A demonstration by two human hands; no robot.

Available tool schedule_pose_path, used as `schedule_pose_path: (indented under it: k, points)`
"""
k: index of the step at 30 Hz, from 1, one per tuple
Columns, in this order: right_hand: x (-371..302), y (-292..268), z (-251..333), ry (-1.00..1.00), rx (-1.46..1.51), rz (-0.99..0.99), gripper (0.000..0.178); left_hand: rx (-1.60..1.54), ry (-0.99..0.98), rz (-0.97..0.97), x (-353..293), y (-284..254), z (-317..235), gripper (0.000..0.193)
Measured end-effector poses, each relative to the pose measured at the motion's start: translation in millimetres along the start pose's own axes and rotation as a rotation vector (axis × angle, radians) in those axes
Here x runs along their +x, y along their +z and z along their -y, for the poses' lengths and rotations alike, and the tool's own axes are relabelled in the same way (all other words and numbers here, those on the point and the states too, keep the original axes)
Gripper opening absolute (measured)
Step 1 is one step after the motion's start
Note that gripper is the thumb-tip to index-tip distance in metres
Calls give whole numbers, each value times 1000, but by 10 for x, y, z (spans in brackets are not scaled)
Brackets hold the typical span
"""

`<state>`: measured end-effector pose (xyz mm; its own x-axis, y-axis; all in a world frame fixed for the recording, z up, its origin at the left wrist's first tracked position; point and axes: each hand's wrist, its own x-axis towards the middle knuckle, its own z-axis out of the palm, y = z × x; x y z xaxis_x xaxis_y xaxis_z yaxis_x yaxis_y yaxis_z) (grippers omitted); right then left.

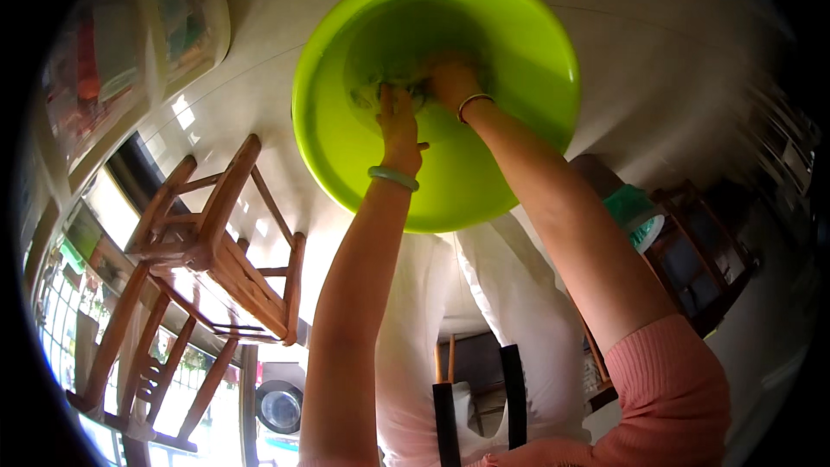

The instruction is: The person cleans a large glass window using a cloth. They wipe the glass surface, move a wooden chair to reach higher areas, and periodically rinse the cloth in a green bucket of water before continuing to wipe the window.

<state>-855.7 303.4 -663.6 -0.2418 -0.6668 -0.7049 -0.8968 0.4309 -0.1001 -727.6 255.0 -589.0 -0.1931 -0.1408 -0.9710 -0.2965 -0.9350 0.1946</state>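
Observation:
Both my hands reach down into a large round lime-green basin [320,134] that holds water. My left hand [399,131], with a pale green bangle at the wrist, has its fingers stretched forward and its thumb out to the side. Its fingertips meet the rippling water [367,97], where glints and dark patches show. Further in and to the right, my right hand [451,82] is partly under the water in shadow, a thin bracelet on its wrist. Its fingers are hidden, so whatever they touch or hold cannot be made out.
A wooden chair [229,199] stands on the tiled floor at left. Behind it, at upper left, are translucent storage bins [164,43]. A front-loading washing machine [279,404] shows at lower left. To the right, a green container [631,212] sits beside dark wooden furniture [700,251].

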Motion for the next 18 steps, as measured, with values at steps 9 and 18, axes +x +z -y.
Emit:
schedule_pose_path:
  k: [9, 18]
  points:
    - [-762, -694, 363, -142, 780, -477, 30, -512, -60, 203, 408, -113, -56, 58]
    - [-1884, -1623, 918, -355, 791, -531, 33, -696, -165, 919, -201, -65, -183, 42]
